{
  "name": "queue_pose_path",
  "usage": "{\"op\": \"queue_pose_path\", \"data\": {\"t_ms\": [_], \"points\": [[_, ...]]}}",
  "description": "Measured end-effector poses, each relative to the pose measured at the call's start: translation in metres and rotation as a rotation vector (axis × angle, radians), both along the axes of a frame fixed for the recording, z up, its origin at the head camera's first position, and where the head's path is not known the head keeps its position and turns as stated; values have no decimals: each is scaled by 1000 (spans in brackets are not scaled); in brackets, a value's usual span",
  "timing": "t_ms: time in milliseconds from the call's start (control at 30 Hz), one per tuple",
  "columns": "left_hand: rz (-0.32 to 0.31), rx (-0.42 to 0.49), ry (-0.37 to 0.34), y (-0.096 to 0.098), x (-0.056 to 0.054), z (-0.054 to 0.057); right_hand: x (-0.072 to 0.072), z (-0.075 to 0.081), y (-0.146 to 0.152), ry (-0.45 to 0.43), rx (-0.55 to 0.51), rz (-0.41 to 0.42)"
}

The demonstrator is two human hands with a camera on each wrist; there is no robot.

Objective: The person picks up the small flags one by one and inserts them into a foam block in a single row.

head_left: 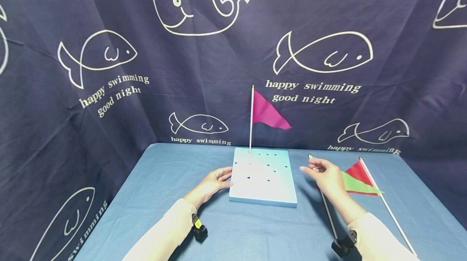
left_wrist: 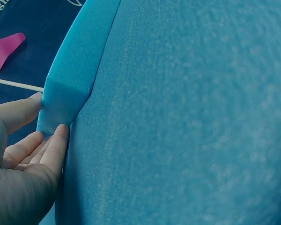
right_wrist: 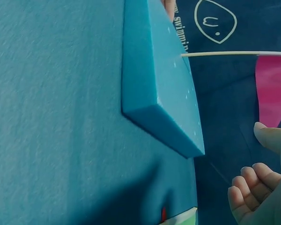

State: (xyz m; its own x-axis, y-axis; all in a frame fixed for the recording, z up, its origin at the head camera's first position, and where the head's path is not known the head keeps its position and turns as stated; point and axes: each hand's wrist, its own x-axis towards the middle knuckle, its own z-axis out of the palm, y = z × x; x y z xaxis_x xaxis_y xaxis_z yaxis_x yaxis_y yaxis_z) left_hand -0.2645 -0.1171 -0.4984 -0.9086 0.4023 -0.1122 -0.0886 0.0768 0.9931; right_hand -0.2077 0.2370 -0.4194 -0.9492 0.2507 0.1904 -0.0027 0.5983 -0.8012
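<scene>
A thick light-blue foam block (head_left: 262,188) with small holes lies on the table, and a pink flag (head_left: 268,111) stands upright in it on a white stick. My left hand (left_wrist: 30,150) touches the block's left side, thumb at the upper edge and fingers below. Over the table right of the block, my right hand (head_left: 324,174) holds nothing; in the right wrist view its thumb and loosely bent fingers (right_wrist: 253,187) are apart. Under it lies a green flag (head_left: 359,183), whose stick (head_left: 328,212) the hand partly hides.
A red flag (head_left: 357,172) lies under the green one, its white stick (head_left: 394,216) running toward the near right. Behind the blue-covered table (head_left: 164,188) hangs a dark blue curtain (head_left: 219,74) with white fish drawings.
</scene>
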Motion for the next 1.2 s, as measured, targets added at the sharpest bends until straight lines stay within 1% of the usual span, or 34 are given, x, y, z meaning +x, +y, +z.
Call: {"op": "queue_pose_path", "data": {"t_ms": [200, 400, 833, 933, 1033, 1200], "points": [[1, 14, 0, 0, 0, 1, 5, -3, 7, -1, 41, -19], [0, 7, -1, 2, 4, 4, 12, -7, 19, -18, 87, -5], [-4, 7, -3, 1, 3, 5, 27, -13, 35, 5, 123, 35], [-3, 3, 1, 1, 3, 5, 30, -14, 37, 3, 117, 38], [3, -3, 0, 1, 3, 4, 33, -15, 38, -14, 132, 39], [6, 1, -6, 1, 2, 3, 38, -19, 39, -81, 176, 15]]}}
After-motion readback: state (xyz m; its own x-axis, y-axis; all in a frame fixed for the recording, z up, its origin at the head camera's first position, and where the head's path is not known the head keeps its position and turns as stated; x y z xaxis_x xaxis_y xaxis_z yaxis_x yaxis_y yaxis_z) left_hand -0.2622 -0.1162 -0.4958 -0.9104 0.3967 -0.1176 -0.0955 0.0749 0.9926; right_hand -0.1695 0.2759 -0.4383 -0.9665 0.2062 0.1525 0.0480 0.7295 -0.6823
